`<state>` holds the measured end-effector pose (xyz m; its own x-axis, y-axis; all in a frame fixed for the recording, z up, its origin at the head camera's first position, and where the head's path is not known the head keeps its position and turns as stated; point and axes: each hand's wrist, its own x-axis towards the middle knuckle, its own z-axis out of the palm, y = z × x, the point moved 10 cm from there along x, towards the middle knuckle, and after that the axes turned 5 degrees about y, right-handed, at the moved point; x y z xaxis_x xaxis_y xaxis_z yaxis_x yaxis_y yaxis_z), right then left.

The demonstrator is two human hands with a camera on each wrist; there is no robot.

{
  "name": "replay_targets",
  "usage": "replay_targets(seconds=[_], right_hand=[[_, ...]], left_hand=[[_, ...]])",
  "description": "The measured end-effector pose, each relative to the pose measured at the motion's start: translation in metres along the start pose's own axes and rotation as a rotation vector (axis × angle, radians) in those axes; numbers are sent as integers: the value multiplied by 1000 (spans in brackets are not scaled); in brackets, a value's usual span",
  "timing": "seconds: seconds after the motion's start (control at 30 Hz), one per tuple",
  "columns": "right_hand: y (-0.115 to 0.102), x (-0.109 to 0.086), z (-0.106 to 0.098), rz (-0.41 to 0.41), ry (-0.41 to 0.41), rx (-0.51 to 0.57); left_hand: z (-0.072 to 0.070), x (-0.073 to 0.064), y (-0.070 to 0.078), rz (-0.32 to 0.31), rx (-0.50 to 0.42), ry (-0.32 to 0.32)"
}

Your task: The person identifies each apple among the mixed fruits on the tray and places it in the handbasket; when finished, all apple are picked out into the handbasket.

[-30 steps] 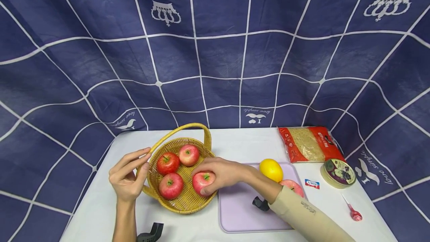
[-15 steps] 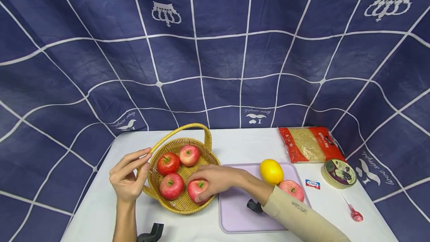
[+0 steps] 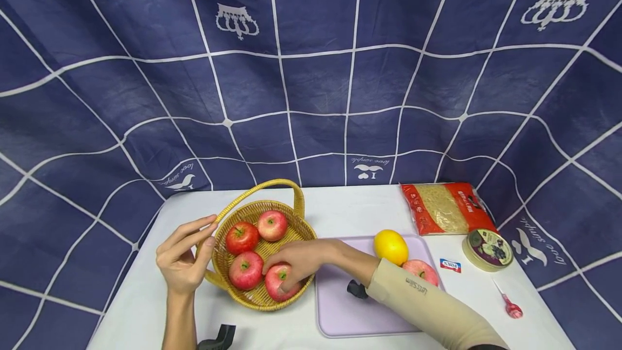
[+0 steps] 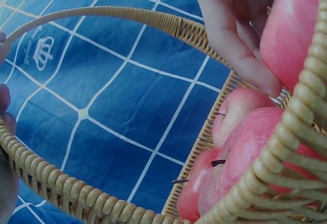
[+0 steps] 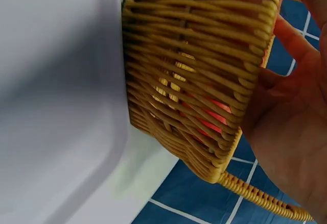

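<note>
A yellow wicker basket (image 3: 262, 302) with an arched handle (image 3: 257, 190) stands at the left of the table. Pinched between the thumb and fingers of my left hand (image 3: 183, 257) is the left side of that handle. Inside the basket, my right hand (image 3: 303, 258) grips a pink-red apple (image 3: 278, 287) from above, its fingers curled over the far side. Three more apples lie in there: a pink one (image 3: 246, 270) beside the gripped apple, a redder one (image 3: 242, 237) and a pink one (image 3: 272, 225) behind. The right wrist view shows the right hand (image 5: 294, 127) reaching over the woven rim.
A lilac tray (image 3: 359, 317) right of the basket carries a yellow lemon-like fruit (image 3: 391, 247) and another apple (image 3: 420, 272). Farther right lie a red bag of pasta-like pieces (image 3: 444, 208), a round tin (image 3: 487, 250), a small blue-and-red wrapper (image 3: 450, 266) and a red lollipop (image 3: 512, 308).
My right hand has moved left and slightly down in the head view with its apple, from the basket's right side to near the front-left apple. My left hand stays on the handle.
</note>
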<state>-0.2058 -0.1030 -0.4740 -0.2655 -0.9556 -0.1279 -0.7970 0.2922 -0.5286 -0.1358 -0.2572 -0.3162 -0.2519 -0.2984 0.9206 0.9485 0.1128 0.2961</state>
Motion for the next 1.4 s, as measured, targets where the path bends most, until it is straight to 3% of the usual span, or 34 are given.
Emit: replay_targets(seconds=[0.37,0.5,0.73,0.87,1.1,1.4], right_hand=[[0,9,-2,81,-143,110],[1,8,-2,106,-166,141],[10,1,5,267,-193,335],[8,1,6,262,-177,391],[6,3,6,264,-147,410],[1,13,4,222,-83,274]], left_hand=[[1,1,-1,-5,9,-12],[2,0,-2,-5,5,-15],[3,0,-3,-5,9,-18],[3,0,-3,-9,-2,-13],[2,0,-2,-19,-43,6],[1,-1,-2,-17,-65,16]])
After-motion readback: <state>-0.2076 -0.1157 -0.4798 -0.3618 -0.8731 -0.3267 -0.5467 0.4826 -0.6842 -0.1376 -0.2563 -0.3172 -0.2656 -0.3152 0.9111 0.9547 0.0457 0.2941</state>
